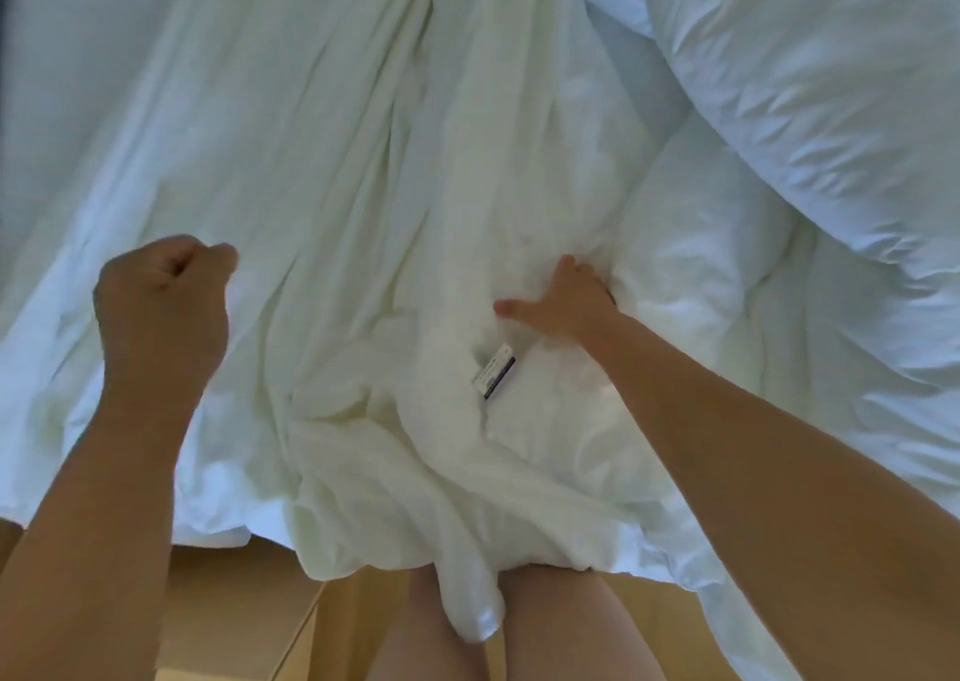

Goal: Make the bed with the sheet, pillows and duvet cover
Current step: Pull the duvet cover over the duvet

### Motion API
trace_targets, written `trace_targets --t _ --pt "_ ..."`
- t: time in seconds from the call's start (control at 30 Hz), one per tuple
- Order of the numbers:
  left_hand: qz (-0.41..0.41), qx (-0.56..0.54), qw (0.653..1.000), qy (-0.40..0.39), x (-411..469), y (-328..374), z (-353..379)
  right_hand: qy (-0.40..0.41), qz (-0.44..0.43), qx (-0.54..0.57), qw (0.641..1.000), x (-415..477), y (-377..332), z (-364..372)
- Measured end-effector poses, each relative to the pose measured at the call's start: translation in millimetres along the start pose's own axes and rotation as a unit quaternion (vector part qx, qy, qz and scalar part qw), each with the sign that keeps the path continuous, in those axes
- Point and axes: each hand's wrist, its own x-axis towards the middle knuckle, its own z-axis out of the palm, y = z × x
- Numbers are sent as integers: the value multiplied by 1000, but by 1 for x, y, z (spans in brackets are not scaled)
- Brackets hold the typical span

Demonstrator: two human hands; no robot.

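Observation:
A thin white duvet cover point(291, 134) lies rumpled over the left and middle of the bed, its bunched end point(415, 498) hanging over the near edge against my legs. The puffy white duvet point(717, 275) fills the right side, with a small label point(493, 371) at its near corner. My left hand point(161, 295) is a tight fist at the cover, and creases run toward it. My right hand point(563, 306) lies on the duvet just above the label, thumb spread left, fingers dug into a fold. A plump white pillow point(810, 87) lies at the far right.
Light wooden floor point(228, 592) shows below the bed's near edge. My bare legs point(561, 623) stand against the bed under the hanging fabric. A dark strip point(4, 30) runs along the far left edge of the view.

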Motion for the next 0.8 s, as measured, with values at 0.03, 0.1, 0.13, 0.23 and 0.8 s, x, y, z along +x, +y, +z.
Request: trace_targets --t 0.03,0.1,0.13,0.23,0.8 --pt "-2 21 1000 -2 9 -1 3 -11 -8 -94 995 -2 -2 6" --pt "2 116 984 -132 9 2 31 13 -50 -217 975 -9 0 18" --pt "-12 152 964 -218 0 8 55 22 -67 -241 968 -12 3 23" --pt "-29 171 918 -357 -36 16 128 20 -111 -284 952 -19 23 26" --pt "-111 -36 990 -80 -42 -2 69 41 -194 -291 936 -39 60 -2"
